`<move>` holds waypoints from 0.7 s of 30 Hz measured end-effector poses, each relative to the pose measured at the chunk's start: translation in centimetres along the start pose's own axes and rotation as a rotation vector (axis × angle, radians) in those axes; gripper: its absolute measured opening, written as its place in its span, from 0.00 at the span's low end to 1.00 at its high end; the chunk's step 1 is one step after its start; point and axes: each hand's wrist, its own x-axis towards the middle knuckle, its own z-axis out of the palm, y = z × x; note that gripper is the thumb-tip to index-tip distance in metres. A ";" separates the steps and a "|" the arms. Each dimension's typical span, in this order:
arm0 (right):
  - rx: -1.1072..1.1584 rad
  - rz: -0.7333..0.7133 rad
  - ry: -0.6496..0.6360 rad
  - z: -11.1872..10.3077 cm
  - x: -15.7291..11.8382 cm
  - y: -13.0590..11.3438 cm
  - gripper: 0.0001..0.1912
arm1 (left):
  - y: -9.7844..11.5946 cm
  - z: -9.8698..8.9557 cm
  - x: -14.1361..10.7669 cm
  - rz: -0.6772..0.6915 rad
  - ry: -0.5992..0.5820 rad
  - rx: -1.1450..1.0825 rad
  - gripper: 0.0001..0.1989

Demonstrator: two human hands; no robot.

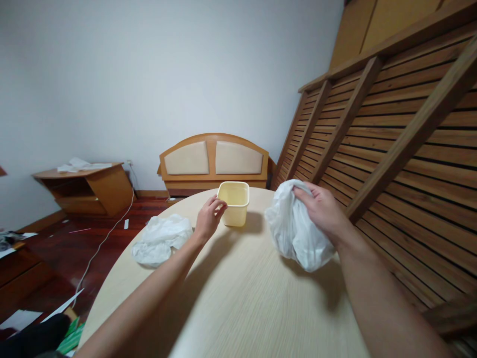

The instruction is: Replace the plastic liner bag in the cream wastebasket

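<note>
A small yellow plastic bin (pixel 235 216) stands upright near the far edge of the round wooden table (pixel 238 293). My left hand (pixel 210 217) pinches its near left rim between thumb and fingers. To the right, my right hand (pixel 321 205) is closed on the top of a bunched white plastic bag (pixel 294 228), held just above the tabletop with its shadow below. What the bag contains, if anything, is hidden. Another crumpled white plastic bag (pixel 163 239) lies on the table to the left, beside my left forearm.
A wooden headboard (pixel 213 158) stands against the wall behind the table. On the right leans a large slatted wooden frame (pixel 402 134), close to my right arm. A low wooden cabinet (pixel 85 189) is at the far left, and a white cable (pixel 108 234) runs over the floor.
</note>
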 end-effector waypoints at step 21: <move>-0.191 -0.069 -0.444 5.6 -2.6 -0.9 0.11 | 7.2 1.7 -7.7 -0.030 -0.216 -0.335 0.53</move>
